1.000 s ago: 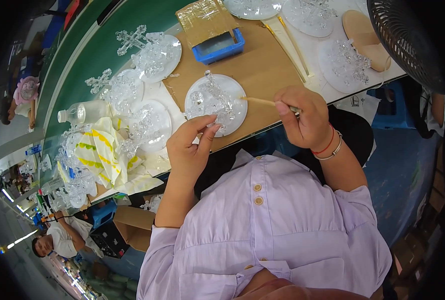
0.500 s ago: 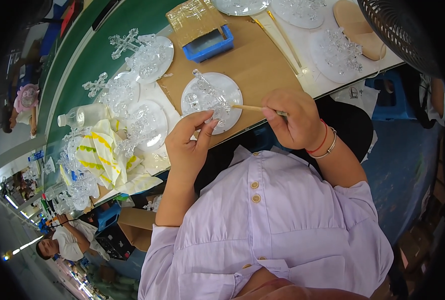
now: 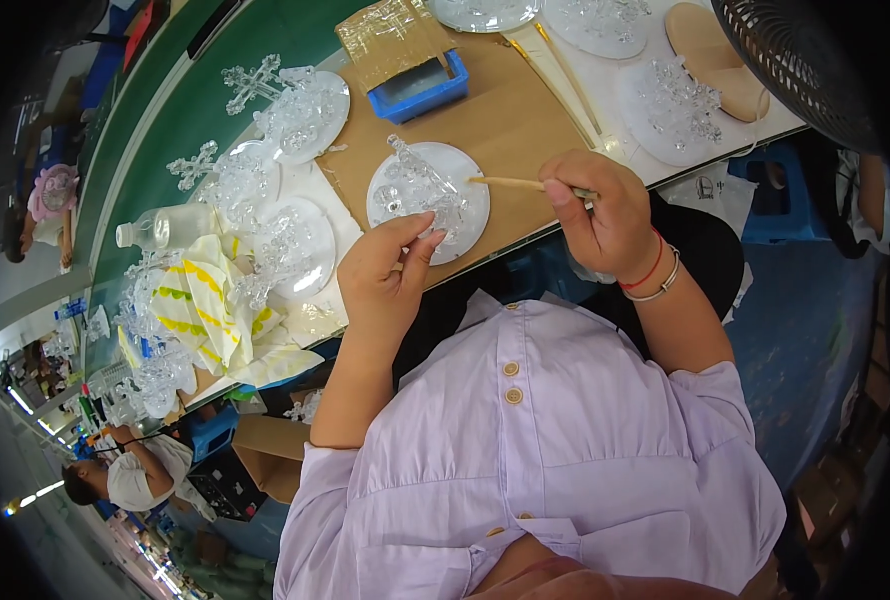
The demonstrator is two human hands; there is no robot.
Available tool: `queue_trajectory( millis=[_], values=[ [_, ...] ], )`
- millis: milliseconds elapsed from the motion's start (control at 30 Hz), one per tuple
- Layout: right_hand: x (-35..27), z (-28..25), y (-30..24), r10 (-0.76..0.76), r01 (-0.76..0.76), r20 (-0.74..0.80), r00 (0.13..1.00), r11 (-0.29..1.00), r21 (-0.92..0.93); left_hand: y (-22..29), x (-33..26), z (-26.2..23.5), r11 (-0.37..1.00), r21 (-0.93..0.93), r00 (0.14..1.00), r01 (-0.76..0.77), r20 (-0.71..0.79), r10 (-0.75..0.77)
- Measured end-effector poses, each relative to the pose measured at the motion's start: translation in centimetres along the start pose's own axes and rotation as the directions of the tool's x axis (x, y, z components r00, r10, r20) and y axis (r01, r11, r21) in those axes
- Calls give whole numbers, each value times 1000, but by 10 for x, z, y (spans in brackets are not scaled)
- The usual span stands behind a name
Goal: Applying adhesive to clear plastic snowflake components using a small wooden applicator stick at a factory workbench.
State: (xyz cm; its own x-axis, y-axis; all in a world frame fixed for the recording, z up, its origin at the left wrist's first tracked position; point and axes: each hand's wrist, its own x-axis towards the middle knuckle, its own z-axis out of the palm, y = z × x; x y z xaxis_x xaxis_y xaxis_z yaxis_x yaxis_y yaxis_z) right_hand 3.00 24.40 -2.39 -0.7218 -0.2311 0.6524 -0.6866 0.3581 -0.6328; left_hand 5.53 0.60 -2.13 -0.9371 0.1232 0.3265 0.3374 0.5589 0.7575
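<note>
On a white round plate (image 3: 470, 240) in front of me lies a clear, faceted ornament (image 3: 417, 180), with shiny clear pieces about it. The thumb and forefinger of my left hand (image 3: 383, 268) pinch the near end of this ornament at the plate's near side; the exact grip point is partly hidden. My right hand (image 3: 605, 215) grips a thin wooden stick (image 3: 515, 184) between thumb and fingers. Its darker tip points left, over the plate's right edge, apart from the ornament.
Brown cardboard (image 3: 525, 130) lies under the plate. Beyond it stands a blue tray (image 3: 420, 100) with a taped cardboard flap (image 3: 390, 45). More plates of clear ornaments, a plastic bottle (image 3: 170, 228) and a patterned cloth (image 3: 210, 305) crowd the left. A fan (image 3: 795, 65) stands at the far right.
My right hand has moved right and away from me, lifting the stick's tip off the ornament. The plate and my left hand have shifted slightly right. A person at the lower left has turned.
</note>
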Motion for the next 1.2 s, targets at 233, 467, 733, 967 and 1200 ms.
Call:
queue_trajectory(
  millis=[233,467,733,967,1200],
  values=[
    [-7,-10,-9,-20,20,93,995,1000,1,2,11,8,962,132,970,-239,-9,242],
    [-5,-6,-6,-51,52,28,998,999,-17,5,14,10,960,132,969,-246,6,247],
    [-9,-10,-19,-59,58,94,994,998,12,4,12,7,957,148,969,-248,20,248],
    [-2,-6,-5,7,-5,37,999,998,-59,4,11,9,959,135,968,-251,23,250],
    [-5,-1,-2,-9,9,9,1000,997,-75,5,9,5,959,146,970,-243,44,239]
  ],
)
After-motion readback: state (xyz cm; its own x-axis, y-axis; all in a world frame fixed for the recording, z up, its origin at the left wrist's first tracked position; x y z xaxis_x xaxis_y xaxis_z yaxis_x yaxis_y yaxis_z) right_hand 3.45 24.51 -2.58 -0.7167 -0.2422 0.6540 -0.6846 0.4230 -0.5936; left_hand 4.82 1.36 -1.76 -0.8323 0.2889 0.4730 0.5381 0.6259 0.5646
